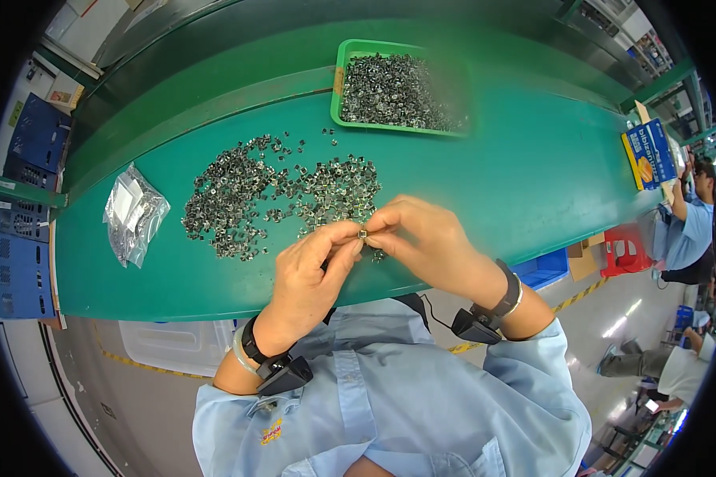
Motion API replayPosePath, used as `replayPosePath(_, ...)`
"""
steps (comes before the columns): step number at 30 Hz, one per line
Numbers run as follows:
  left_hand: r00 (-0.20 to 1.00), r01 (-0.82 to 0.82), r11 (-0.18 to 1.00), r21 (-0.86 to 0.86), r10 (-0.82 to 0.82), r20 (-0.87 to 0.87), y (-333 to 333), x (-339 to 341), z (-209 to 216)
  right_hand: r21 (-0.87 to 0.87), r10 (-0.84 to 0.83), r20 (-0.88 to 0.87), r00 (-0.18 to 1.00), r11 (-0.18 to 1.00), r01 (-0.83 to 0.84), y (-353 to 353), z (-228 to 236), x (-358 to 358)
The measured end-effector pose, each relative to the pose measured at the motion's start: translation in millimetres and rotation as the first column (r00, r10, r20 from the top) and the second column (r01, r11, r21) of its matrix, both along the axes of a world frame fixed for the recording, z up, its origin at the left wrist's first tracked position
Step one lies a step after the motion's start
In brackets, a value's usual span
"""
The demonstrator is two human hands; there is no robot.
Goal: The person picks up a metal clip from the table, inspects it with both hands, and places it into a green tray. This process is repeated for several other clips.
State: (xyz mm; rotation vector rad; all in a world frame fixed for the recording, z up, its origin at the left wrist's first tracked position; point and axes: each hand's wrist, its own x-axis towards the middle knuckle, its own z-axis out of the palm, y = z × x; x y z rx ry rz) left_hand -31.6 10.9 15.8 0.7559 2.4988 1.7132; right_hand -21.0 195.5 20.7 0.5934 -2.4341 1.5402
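Between the fingertips of both hands sits one small square metal part (363,234), silvery with a dark middle. My left hand (314,266) pinches it from the left with thumb and forefinger. From the other side, my right hand (422,234) pinches it the same way. Just beyond the hands lies a loose pile of similar metal parts (342,187) on the green tabletop. A wider, darker pile (231,195) of such parts spreads to its left. My fingers partly hide the near edge of the closer pile.
A green tray (338,87) full of small metal parts stands at the back, its right side blurred. A clear plastic bag (134,215) lies at left. At the far right are a blue-yellow box (651,155), a red stool (624,250) and other people.
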Motion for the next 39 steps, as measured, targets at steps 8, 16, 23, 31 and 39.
replayPosePath(8,0.994,-0.061,0.997,0.053,0.055,0.093,-3.8,-2.5,-0.2,0.006,-0.005,0.017,1.0,1.0,0.005,4.9,-1.9,-2.4)
replayPosePath(16,1.0,-0.017,1.0,-0.011,0.016,-0.026,-4.5,-3.4,-1.0,-0.083,0.018,0.08,0.997,0.996,-0.011,-7.8,0.0,-4.0)
replayPosePath(23,0.989,-0.095,0.986,0.137,0.078,0.123,-9.1,-6.0,-10.6,0.009,-0.018,0.05,0.999,1.0,0.017,-0.1,4.1,-5.4)
replayPosePath(31,0.975,-0.124,0.991,-0.045,0.113,-0.193,-4.1,-10.6,3.2,-0.042,-0.007,0.054,0.998,0.999,0.01,2.0,-1.5,-6.4)
replayPosePath(39,0.965,0.092,0.956,0.28,-0.155,0.213,-5.8,0.4,-2.8,-0.612,0.312,0.45,0.837,0.79,0.034,-2.4,-0.7,4.6)
